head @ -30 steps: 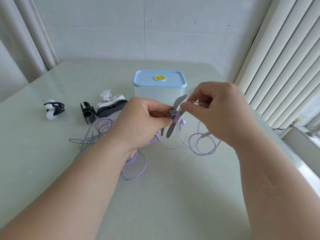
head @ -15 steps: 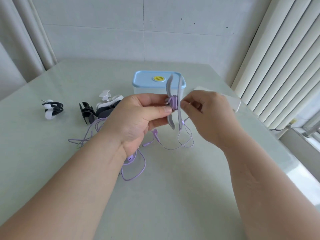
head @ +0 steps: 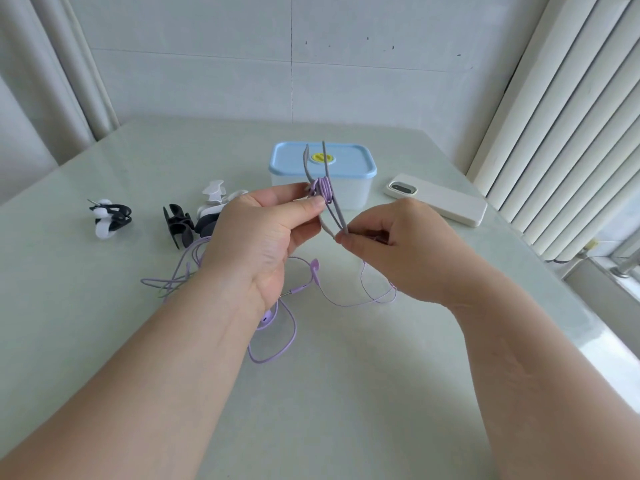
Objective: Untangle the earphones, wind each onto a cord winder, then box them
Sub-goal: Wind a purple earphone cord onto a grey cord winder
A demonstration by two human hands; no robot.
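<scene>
**Right hand lower on the winder**

Dropped lower, the right hand [head: 398, 251] pinches the purple earphone cord [head: 323, 190] at the near tips of the grey cord winder [head: 339, 218]. The left hand [head: 263, 244] pinches its wrapped middle, in front of the lidded box [head: 346, 161].

No legible txt anywhere; yellow round sticker [head: 322, 157] on blue box lid [head: 353, 162] has marks too small to read.
</scene>
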